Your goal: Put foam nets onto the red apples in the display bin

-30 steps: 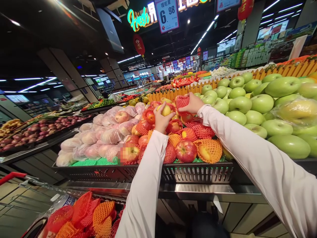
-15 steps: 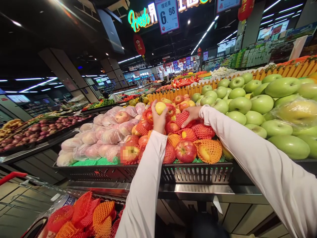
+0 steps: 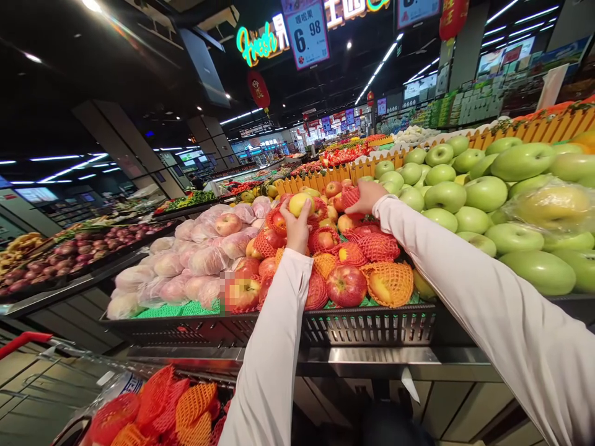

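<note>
My left hand (image 3: 296, 228) grips a yellow apple (image 3: 300, 204) above the middle of the fruit display. Farther right, my right hand (image 3: 369, 197) is closed around an apple in a red foam net (image 3: 350, 197), lifted off the pile. Below both hands lie red apples (image 3: 346, 286), several in red or orange foam nets. One orange-netted apple (image 3: 389, 284) sits at the display's front edge. Bagged pale-pink apples (image 3: 209, 259) are heaped to the left of my left forearm.
Green apples (image 3: 484, 193) are piled at the right. A black slotted crate edge (image 3: 372, 326) runs along the front. At lower left stands a shopping cart with a red handle (image 3: 25, 342), near a heap of loose foam nets (image 3: 195, 406). Onions (image 3: 65, 260) lie far left.
My right hand has raised the red-netted apple and moved it slightly back, baring apples beneath. My left hand still holds the yellow apple, now turned a little.
</note>
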`<state>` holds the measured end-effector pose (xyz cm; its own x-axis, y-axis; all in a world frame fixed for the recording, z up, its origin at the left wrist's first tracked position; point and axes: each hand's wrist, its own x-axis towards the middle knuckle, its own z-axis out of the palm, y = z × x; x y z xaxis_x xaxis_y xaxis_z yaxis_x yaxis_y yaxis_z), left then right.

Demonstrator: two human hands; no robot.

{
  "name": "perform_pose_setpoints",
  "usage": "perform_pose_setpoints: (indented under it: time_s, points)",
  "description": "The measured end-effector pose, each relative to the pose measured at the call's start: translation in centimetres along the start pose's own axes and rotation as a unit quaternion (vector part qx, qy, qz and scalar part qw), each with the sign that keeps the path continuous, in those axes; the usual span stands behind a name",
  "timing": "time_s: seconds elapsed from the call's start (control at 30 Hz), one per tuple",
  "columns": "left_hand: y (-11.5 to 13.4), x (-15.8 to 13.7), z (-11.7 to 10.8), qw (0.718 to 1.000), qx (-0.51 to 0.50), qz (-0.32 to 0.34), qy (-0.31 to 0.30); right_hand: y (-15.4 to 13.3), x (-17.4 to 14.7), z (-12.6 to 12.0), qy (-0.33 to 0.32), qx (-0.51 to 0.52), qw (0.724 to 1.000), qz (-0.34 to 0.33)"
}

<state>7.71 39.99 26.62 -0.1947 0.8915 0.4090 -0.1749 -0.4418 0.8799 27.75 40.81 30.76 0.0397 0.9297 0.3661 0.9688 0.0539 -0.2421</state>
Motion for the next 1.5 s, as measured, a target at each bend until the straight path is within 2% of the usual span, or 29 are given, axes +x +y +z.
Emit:
perform_pose_setpoints:
  time_s: [0.07,0.2,0.33,0.53,0.67,0.8,0.87,0.93,1.1,1.27,1.5]
  points:
    - [0.0,0.0,0.0,1.000,-0.005,-0.009,0.010,0.7,0.2,-0.2,-0.023,-0.050,0.998,0.002]
    - [-0.2,0.2,-0.1,0.999,-0.020,-0.026,0.022,0.9,0.3,0.0,-0.098,-0.141,0.984,-0.048]
    - [-0.3,0.3,-0.1,0.999,-0.034,-0.014,0.019,0.4,0.4,0.3,-0.106,-0.189,0.973,-0.072]
    - [0.1,0.0,0.0,0.999,-0.027,-0.033,0.013,0.4,0.2,-0.3,-0.099,-0.129,0.986,-0.023]
    - [0.4,-0.2,0.1,0.999,-0.023,-0.047,0.009,-0.4,-0.4,0.1,-0.131,-0.124,0.984,-0.006]
    - [0.4,-0.2,0.1,0.999,-0.023,-0.043,0.009,-1.5,-0.8,1.2,-0.045,-0.169,0.979,-0.103]
    - [0.4,-0.2,0.1,0.999,-0.023,-0.039,0.010,-1.9,-0.8,1.7,-0.058,-0.165,0.973,-0.152]
    - [0.3,-0.2,0.1,0.999,-0.023,-0.039,0.012,-2.1,-0.8,2.2,-0.098,-0.166,0.966,-0.170]
    - [0.1,0.0,0.1,0.999,-0.019,-0.042,0.013,-2.4,-0.4,3.1,-0.106,-0.196,0.967,-0.128]
    - [0.0,0.1,0.1,0.998,-0.045,-0.037,0.021,-2.6,-0.1,3.3,-0.101,-0.161,0.978,-0.087]
    - [-0.3,0.4,0.0,0.997,-0.066,-0.021,0.027,-3.9,-0.7,3.1,-0.151,-0.255,0.953,-0.069]
